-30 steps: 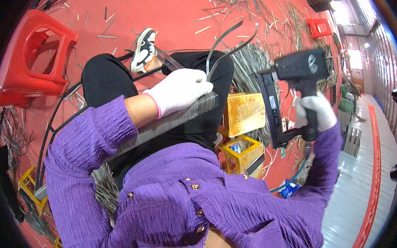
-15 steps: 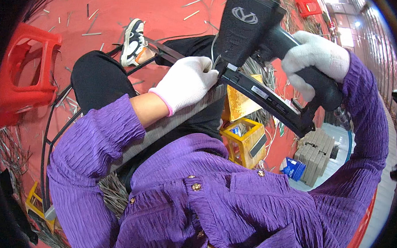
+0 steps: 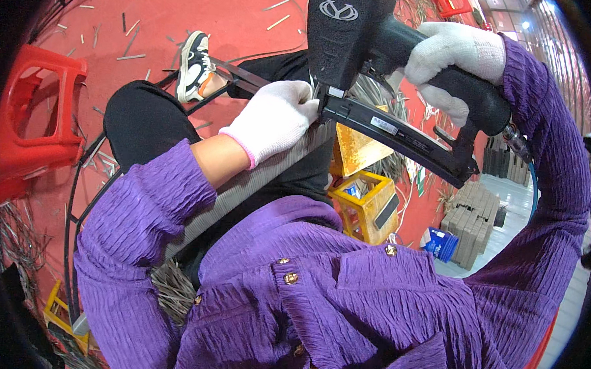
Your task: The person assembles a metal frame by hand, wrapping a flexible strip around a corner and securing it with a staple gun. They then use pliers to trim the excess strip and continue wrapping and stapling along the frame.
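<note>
In my gloved right hand point(image 3: 452, 59) is the handle of a black pneumatic staple gun point(image 3: 344, 41), its long magazine slanting down to the right. The gun's nose points down beside the fingertips of my gloved left hand point(image 3: 272, 121). Those fingers are closed in a pinch at the far end of a ribbed grey wicker-wrapped piece point(image 3: 236, 194), which lies slantwise across my lap. A thin grey wicker strand point(image 3: 312, 84) rises by the fingertips. The exact spot under the nose is hidden by the hand and gun.
A red plastic stool point(image 3: 68, 115) is at the left. Black metal frame bars point(image 3: 72, 175) run by my leg. Right of my lap are a yellow stool point(image 3: 373, 217), a blue box point(image 3: 440, 243) and stacked grey blocks point(image 3: 469, 218). An air hose point(image 3: 535, 188) trails from the gun. Wicker scraps litter the red floor.
The staple gun and my right hand have shifted slightly left and up in view. My left hand has moved a little left and keeps its pinch.
</note>
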Tool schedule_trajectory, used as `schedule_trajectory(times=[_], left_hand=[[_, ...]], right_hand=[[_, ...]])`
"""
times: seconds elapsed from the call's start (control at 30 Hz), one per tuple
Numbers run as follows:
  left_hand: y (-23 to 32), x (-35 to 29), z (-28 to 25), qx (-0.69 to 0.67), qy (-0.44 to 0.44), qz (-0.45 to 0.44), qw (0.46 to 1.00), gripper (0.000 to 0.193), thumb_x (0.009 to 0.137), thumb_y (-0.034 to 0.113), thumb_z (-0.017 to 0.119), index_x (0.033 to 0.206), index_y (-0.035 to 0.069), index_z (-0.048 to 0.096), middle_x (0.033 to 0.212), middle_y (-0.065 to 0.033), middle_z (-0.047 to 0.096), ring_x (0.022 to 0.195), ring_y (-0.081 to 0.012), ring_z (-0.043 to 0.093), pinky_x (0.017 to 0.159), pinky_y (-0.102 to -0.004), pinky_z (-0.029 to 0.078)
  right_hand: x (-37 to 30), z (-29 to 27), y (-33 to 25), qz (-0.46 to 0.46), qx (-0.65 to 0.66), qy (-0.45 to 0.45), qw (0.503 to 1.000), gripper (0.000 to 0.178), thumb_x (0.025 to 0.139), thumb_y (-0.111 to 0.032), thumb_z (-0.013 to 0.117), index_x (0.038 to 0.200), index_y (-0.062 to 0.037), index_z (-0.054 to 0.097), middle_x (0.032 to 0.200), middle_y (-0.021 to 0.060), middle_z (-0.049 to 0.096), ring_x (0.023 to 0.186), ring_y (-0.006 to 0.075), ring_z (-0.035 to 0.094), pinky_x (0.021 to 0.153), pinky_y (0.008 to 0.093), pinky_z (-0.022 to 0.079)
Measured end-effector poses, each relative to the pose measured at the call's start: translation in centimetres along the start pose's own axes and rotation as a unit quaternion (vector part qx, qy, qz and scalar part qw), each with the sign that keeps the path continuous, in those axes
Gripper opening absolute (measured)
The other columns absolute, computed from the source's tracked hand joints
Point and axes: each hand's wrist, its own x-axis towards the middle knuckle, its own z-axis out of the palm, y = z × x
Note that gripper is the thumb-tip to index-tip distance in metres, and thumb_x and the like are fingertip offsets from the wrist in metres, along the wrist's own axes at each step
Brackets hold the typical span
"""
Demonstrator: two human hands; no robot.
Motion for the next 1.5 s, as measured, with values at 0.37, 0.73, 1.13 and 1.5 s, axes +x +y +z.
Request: schedule_trajectory(times=[0.37,0.73,1.13,1.5], left_hand=[[-0.3,-0.2,-0.2,0.040,-0.012,0.030,0.999,0.024,0.091,0.020,0.056,0.085,-0.002,0.063,0.080,-0.0275,0.062,0.084,-0.0439,0.063,0.073,-0.0467,0.049],[5.2,-6.7,-5.5,0.035,-0.057,-0.193,0.979,0.070,0.088,0.060,0.055,0.131,0.005,0.053,0.097,-0.0176,0.067,0.080,-0.0275,0.065,0.071,-0.0372,0.050],[5.5,-7.6,-5.2,0.532,0.164,-0.026,0.830,0.039,0.080,0.010,0.071,0.118,0.012,0.061,0.099,-0.0142,0.069,0.088,-0.0336,0.069,0.075,-0.0365,0.054],[6.9,-4.1,-9.7,0.532,0.187,-0.085,0.822,0.015,0.088,0.007,0.067,0.100,0.002,0.060,0.078,-0.0057,0.060,0.071,-0.0103,0.053,0.069,-0.0271,0.046]], right_hand=[[-0.7,0.6,-0.4,0.007,-0.096,0.037,0.995,0.037,0.076,-0.014,0.060,0.106,0.0074,0.057,0.052,0.0090,0.057,0.037,0.0145,0.054,0.036,0.0286,0.048],[12.0,-7.3,26.8,0.105,0.001,0.251,0.962,0.026,0.078,-0.023,0.060,0.086,0.0013,0.064,0.063,0.0119,0.062,0.051,0.0221,0.061,0.049,0.0353,0.051],[32.1,8.0,40.7,0.160,-0.009,0.573,0.804,0.076,0.084,-0.047,0.066,0.148,-0.0167,0.038,0.116,0.0195,0.062,0.101,0.0368,0.063,0.086,0.0460,0.050],[40.1,23.8,33.4,-0.163,0.103,0.165,0.967,0.030,0.092,-0.029,0.054,0.112,-0.0113,0.067,0.105,0.0136,0.070,0.099,0.0300,0.066,0.090,0.0394,0.050]])
